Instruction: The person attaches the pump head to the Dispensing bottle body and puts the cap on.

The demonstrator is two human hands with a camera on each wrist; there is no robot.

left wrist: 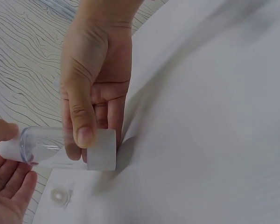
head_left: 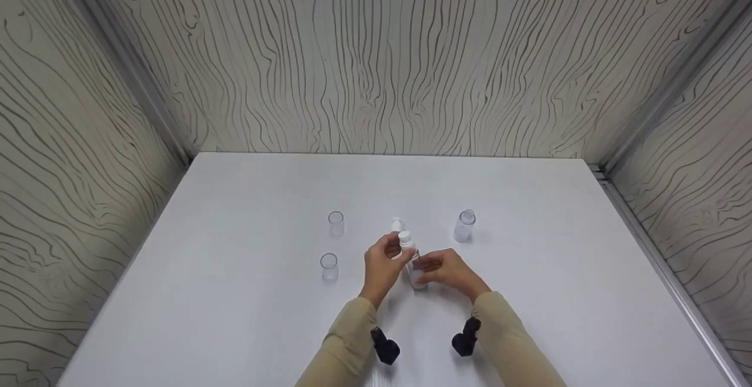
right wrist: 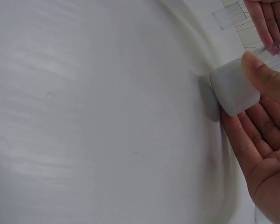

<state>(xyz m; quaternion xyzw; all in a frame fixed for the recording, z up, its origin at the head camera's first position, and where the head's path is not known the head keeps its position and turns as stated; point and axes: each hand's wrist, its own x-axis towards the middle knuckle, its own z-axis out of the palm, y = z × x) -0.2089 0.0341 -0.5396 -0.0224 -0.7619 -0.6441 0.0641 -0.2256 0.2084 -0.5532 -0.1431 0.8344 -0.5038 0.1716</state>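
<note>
Both hands are on a small clear bottle (left wrist: 51,148) with a white top (head_left: 405,236) and a frosted white base (right wrist: 233,87). My left hand (head_left: 382,265) pinches the bottle's white upper part between thumb and fingers. Around the lower body, just above the base, my right hand (head_left: 447,268) curls its thumb and fingers. In the head view the bottle leans, its top tipped away, with the base at or just above the table. A small white piece (head_left: 397,223) sits right behind the left hand, partly hidden.
Two clear cup-shaped caps, a farther cap (head_left: 336,224) and a nearer cap (head_left: 329,268), stand left of the hands. Another clear bottle (head_left: 463,226) stands to the right. The white table (head_left: 235,316) has wood-grain-patterned panels (head_left: 376,64) behind and at both sides.
</note>
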